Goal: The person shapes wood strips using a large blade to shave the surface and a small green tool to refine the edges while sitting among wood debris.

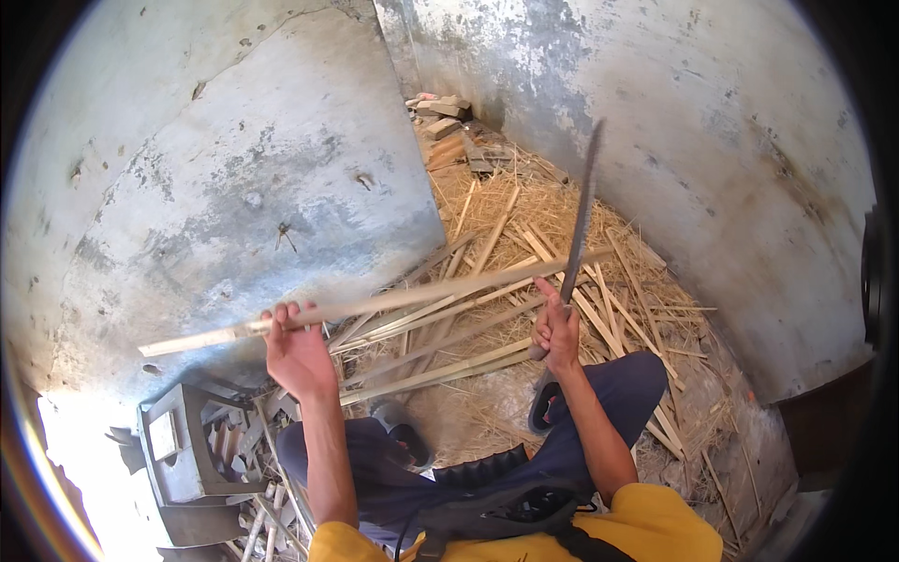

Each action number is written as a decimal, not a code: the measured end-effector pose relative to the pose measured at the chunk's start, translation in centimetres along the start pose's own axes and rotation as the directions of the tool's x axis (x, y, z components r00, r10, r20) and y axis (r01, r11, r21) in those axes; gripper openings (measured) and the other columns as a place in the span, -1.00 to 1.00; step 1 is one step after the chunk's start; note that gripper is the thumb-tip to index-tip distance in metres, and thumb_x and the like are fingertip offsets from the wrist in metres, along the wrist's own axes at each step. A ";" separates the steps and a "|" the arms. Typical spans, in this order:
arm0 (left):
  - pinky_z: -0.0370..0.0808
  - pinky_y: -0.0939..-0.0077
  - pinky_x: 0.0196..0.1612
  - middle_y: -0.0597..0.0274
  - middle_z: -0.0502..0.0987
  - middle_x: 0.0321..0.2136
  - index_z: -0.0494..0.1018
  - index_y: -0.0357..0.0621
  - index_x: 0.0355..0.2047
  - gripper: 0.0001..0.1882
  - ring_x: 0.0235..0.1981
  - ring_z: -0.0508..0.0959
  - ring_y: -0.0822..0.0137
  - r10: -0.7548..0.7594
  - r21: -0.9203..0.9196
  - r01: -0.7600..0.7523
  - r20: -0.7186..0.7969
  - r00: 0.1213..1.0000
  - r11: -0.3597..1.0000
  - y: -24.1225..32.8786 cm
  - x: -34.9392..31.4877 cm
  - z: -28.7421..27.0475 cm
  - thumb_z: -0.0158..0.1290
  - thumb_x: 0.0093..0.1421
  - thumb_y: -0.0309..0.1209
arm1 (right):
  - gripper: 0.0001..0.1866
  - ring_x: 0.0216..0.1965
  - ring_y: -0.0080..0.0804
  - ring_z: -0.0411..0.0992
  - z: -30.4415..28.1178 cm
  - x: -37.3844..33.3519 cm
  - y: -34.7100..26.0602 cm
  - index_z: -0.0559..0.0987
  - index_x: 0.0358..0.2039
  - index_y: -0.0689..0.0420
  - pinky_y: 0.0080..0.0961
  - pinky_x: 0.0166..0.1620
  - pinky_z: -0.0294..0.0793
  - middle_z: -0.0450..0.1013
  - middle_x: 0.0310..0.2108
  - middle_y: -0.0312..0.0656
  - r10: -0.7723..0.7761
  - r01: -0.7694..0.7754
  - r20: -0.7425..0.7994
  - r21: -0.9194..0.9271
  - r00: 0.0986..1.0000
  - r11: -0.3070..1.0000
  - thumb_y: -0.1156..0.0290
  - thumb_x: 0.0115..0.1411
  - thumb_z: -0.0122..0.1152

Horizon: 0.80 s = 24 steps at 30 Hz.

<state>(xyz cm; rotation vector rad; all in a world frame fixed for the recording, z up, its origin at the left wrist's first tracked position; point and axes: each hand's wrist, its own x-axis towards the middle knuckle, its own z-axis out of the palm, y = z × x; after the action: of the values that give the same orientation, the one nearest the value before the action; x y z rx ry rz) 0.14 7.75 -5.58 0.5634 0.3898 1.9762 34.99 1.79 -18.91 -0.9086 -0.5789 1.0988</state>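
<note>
Rough grey plaster, mottled and peeling, covers the two walls [234,187] that fill most of my view and meet in a far corner. Below them I see the floor [487,412], dusty and strewn with dry straw and pale shavings, thickest toward the far right. Across that litter lies a loose pile of split bamboo strips [487,309], long, flat and yellowish, fanned out in crossing directions. In the far corner sits a small heap of short wood offcuts [449,131], blocky and brown. At near left stands a grey concrete block [178,440], hollowed and chipped, with short sticks jammed around it.

Nearer to me, my dark blue trousers [599,393] show over bent knees, with dark sandals [407,440] on the feet.

The long bamboo slat [375,304] stretches almost level from left to right above the pile, thin and pale. My left hand [295,351] is curled around it near its left end, fingers over the top. My right hand [557,328] is closed tight on the handle of a machete [582,211], whose narrow dark blade rises steeply and crosses the slat near its right end.
</note>
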 end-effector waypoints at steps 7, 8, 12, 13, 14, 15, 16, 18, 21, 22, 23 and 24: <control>0.32 0.37 -0.25 0.35 0.06 -0.64 0.18 -0.04 -0.45 -0.74 -0.61 0.14 0.37 -0.196 -0.395 0.210 0.075 0.978 0.894 1.5 -3.4 -3.0 -0.01 0.34 -0.32 | -0.71 -0.76 -0.72 0.01 0.9 -0.3 -1.8 0.53 0.05 0.18 -0.61 -0.62 0.10 0.05 -0.74 -0.53 -0.105 0.123 -0.105 0.189 0.989 0.974 0.31 0.42 0.23; 0.25 0.43 -0.34 0.41 -0.07 -0.74 0.09 0.04 -0.55 -0.61 -0.69 0.01 0.43 -0.200 -0.343 0.171 -0.051 0.978 0.924 1.4 -3.8 -2.2 0.00 0.36 -0.27 | -0.71 -0.76 -0.71 0.02 0.8 -0.4 -2.1 0.53 0.07 0.19 -0.61 -0.62 0.10 0.04 -0.74 -0.53 -0.108 0.125 -0.088 0.223 0.990 0.967 0.33 0.43 0.23; 0.26 0.42 -0.30 0.39 -0.06 -0.73 0.10 0.03 -0.55 -0.62 -0.66 0.06 0.41 -0.196 -0.347 0.216 0.092 0.976 0.912 1.0 -4.2 -4.5 -0.01 0.38 -0.28 | -0.80 -0.76 -0.70 0.04 1.0 -0.6 -3.3 0.54 -0.01 0.16 -0.61 -0.60 0.11 0.06 -0.75 -0.53 -0.117 0.123 -0.040 0.275 0.992 0.953 0.37 0.43 0.21; 0.27 0.43 -0.28 0.38 -0.03 -0.72 0.11 0.02 -0.54 -0.62 -0.64 0.09 0.40 -0.197 -0.359 0.226 0.116 0.973 0.905 1.0 -4.3 -4.8 -0.01 0.38 -0.29 | -0.82 -0.76 -0.70 0.04 1.0 -0.6 -3.3 0.54 -0.04 0.15 -0.61 -0.60 0.12 0.06 -0.74 -0.53 -0.120 0.129 -0.051 0.254 0.992 0.958 0.37 0.42 0.22; 0.28 0.43 -0.27 0.38 -0.01 -0.70 0.11 0.02 -0.54 -0.63 -0.62 0.11 0.40 -0.197 -0.370 0.235 0.139 0.971 0.899 1.1 -4.3 -5.0 -0.01 0.38 -0.30 | -0.83 -0.75 -0.70 0.04 1.0 -0.6 -3.1 0.55 -0.07 0.15 -0.61 -0.60 0.12 0.07 -0.74 -0.53 -0.122 0.133 -0.062 0.234 0.991 0.963 0.36 0.42 0.24; 0.33 0.38 -0.18 0.37 0.05 -0.67 0.14 0.00 -0.53 -0.65 -0.58 0.16 0.38 -0.218 -0.348 0.251 0.130 0.967 0.904 1.0 -4.4 -4.8 -0.01 0.38 -0.32 | -0.84 -0.75 -0.71 0.04 0.9 -0.6 -3.0 0.55 -0.10 0.14 -0.61 -0.60 0.13 0.07 -0.74 -0.53 -0.125 0.139 -0.076 0.211 0.989 0.968 0.35 0.41 0.25; 0.37 0.33 -0.09 0.35 0.10 -0.63 0.16 -0.01 -0.53 -0.67 -0.53 0.21 0.37 -0.239 -0.324 0.266 0.121 0.964 0.908 1.2 -4.5 -4.5 -0.01 0.38 -0.35 | -0.84 -0.75 -0.70 0.04 0.5 -0.4 -2.7 0.55 -0.12 0.14 -0.61 -0.59 0.14 0.08 -0.74 -0.52 -0.125 0.140 -0.091 0.188 0.988 0.972 0.35 0.40 0.27; 0.41 0.24 0.09 0.32 0.20 -0.54 0.23 -0.06 -0.49 -0.72 -0.42 0.30 0.33 -0.300 -0.250 0.298 0.033 0.953 0.921 1.6 -5.1 -3.7 -0.01 0.38 -0.38 | -0.83 -0.74 -0.70 0.04 -0.5 0.1 -1.8 0.54 -0.16 0.13 -0.61 -0.59 0.15 0.10 -0.73 -0.52 -0.124 0.141 -0.120 0.142 0.985 0.980 0.34 0.38 0.32; 0.37 0.14 0.33 0.27 0.33 -0.37 0.35 -0.13 -0.37 -0.80 -0.23 0.41 0.28 -0.360 -0.049 0.357 -0.096 0.928 0.933 2.0 -6.2 -3.6 0.03 0.40 -0.36 | -0.79 -0.73 -0.69 0.05 -0.9 0.4 -1.5 0.52 -0.12 0.10 -0.61 -0.57 0.17 0.11 -0.71 -0.51 -0.095 0.125 -0.188 0.156 0.978 0.980 0.34 0.35 0.36; 0.34 0.12 0.37 0.25 0.38 -0.32 0.37 -0.14 -0.32 -0.82 -0.17 0.44 0.26 -0.360 0.054 0.363 -0.060 0.931 0.930 2.1 -6.6 -4.4 0.05 0.40 -0.33 | -0.79 -0.72 -0.69 0.05 -0.6 0.4 -1.7 0.51 -0.11 0.10 -0.62 -0.57 0.17 0.11 -0.70 -0.51 -0.093 0.127 -0.191 0.172 0.977 0.977 0.34 0.36 0.35; 0.32 0.10 0.42 0.24 0.42 -0.26 0.39 -0.15 -0.26 -0.81 -0.12 0.46 0.25 -0.361 0.155 0.360 -0.024 0.932 0.920 2.2 -7.0 -5.4 0.08 0.40 -0.31 | -0.79 -0.72 -0.70 0.06 0.0 0.3 -2.0 0.50 -0.10 0.09 -0.62 -0.57 0.18 0.12 -0.69 -0.51 -0.092 0.128 -0.190 0.187 0.977 0.974 0.34 0.36 0.34; 0.45 0.18 0.33 0.19 0.48 -0.15 0.42 -0.12 -0.22 -0.74 -0.05 0.51 0.25 -0.333 0.251 0.330 -0.031 0.942 0.910 2.0 -7.2 -7.0 0.14 0.41 -0.20 | -0.78 -0.71 -0.70 0.06 0.4 0.2 -2.4 0.50 -0.09 0.09 -0.62 -0.56 0.18 0.12 -0.69 -0.52 -0.090 0.129 -0.190 0.202 0.978 0.971 0.35 0.37 0.33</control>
<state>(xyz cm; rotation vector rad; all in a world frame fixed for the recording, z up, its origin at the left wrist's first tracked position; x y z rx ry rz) -2.38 0.23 -12.06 0.6249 0.6912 1.6044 35.92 1.77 -16.65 -0.7697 -0.3499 0.9470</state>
